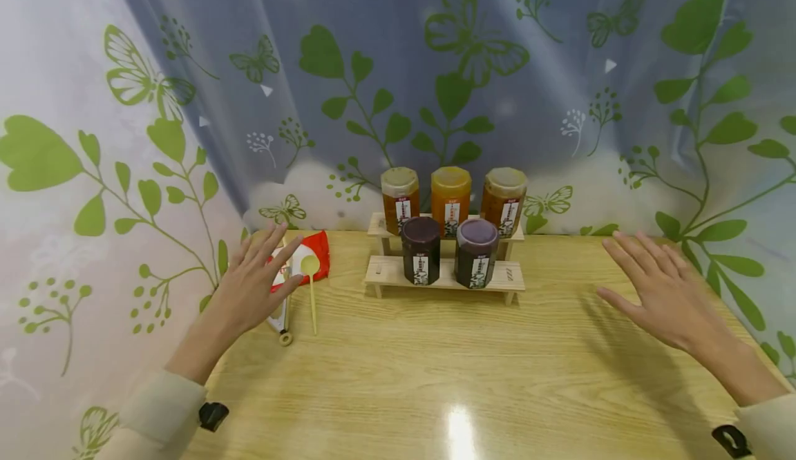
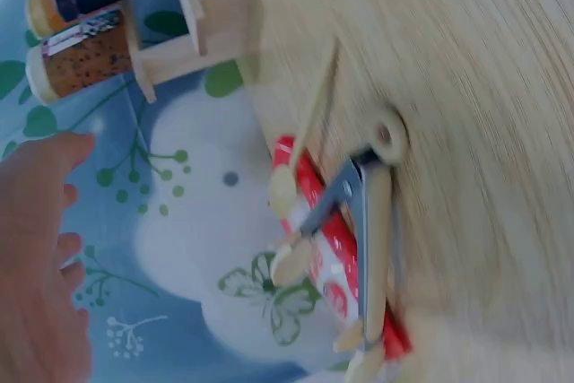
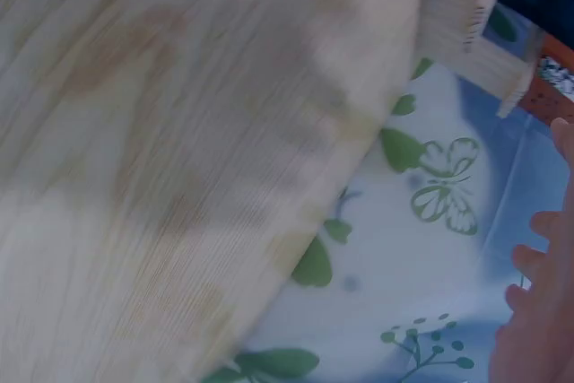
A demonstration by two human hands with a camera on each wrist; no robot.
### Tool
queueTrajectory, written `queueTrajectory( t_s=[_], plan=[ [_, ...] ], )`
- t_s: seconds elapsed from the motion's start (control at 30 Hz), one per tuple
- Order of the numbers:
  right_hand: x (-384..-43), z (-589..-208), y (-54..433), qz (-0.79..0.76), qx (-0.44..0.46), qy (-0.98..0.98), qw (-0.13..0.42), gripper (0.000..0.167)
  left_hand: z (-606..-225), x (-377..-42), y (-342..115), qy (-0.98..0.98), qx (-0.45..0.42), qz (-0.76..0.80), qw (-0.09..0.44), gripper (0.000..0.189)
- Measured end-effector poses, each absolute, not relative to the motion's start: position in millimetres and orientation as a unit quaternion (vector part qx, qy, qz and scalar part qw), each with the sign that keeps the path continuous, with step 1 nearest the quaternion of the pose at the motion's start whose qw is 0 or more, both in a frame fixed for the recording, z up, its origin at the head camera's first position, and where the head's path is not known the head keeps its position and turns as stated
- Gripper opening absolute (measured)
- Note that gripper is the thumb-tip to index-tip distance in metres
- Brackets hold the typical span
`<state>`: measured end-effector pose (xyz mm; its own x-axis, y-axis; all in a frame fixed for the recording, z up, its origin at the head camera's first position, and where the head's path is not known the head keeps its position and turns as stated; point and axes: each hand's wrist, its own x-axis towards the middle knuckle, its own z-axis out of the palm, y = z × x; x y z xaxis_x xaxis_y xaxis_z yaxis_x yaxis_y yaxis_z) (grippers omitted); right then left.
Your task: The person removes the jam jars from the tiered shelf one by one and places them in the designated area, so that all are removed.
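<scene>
Fingers spread and straight, my left hand (image 1: 256, 286) is held in the air over the left side of the table, with nothing in its grasp. Beneath and beside it lie a pale yellow spoon (image 1: 313, 301), a red-and-white packet (image 1: 320, 247) and tongs (image 2: 363, 230) with metal arms, wooden tips and a wooden ring; the hand partly hides the tongs and packet in the head view. My right hand (image 1: 662, 294) also hovers with extended fingers, holding nothing, above the table's right side. Its shadow falls on the wood.
A two-tier wooden rack (image 1: 385, 277) stands at the table's back middle. Its upper step bears three amber or orange jars, including an orange jar (image 1: 450, 197); two dark purple jars, one a lilac-lidded jar (image 1: 477, 253), stand below. A patterned curtain (image 1: 385, 115) hangs behind.
</scene>
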<state>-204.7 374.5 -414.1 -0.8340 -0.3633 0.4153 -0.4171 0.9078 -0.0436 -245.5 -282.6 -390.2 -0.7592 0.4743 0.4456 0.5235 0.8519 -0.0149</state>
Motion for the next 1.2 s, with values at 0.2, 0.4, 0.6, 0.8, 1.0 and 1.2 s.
queueTrajectory(
  t_s=[0.2,0.4,0.6,0.8,1.0,1.2],
  plan=[
    [-200.4,-414.9,353.0,0.197,0.193,-0.951,0.142,0.083,-402.2,-244.7,-264.6,-0.942,-0.226,-0.212,0.13,0.065],
    [-200.0,-418.6,331.5,0.268,0.196,-0.936,0.121,0.081,-420.4,-245.4,-246.8,-0.921,-0.185,-0.339,0.055,0.064],
    [-201.4,-419.7,318.1,0.364,0.179,-0.913,0.05,0.079,-434.4,-244.5,-229.8,-0.902,-0.177,-0.393,0.027,0.061],
    [-203.6,-420.7,300.3,0.453,0.162,-0.877,-0.005,0.076,-443.4,-247.4,-207.0,-0.875,-0.144,-0.461,-0.014,0.062],
    [-215.6,-427.3,274.2,0.492,0.169,-0.854,-0.008,0.073,-451.1,-254.2,-184.9,-0.853,-0.116,-0.507,-0.043,0.061],
    [-228.4,-429.1,252.1,0.543,0.165,-0.823,-0.02,0.073,-458.3,-264.0,-166.0,-0.812,-0.088,-0.575,-0.053,0.065]
  ],
)
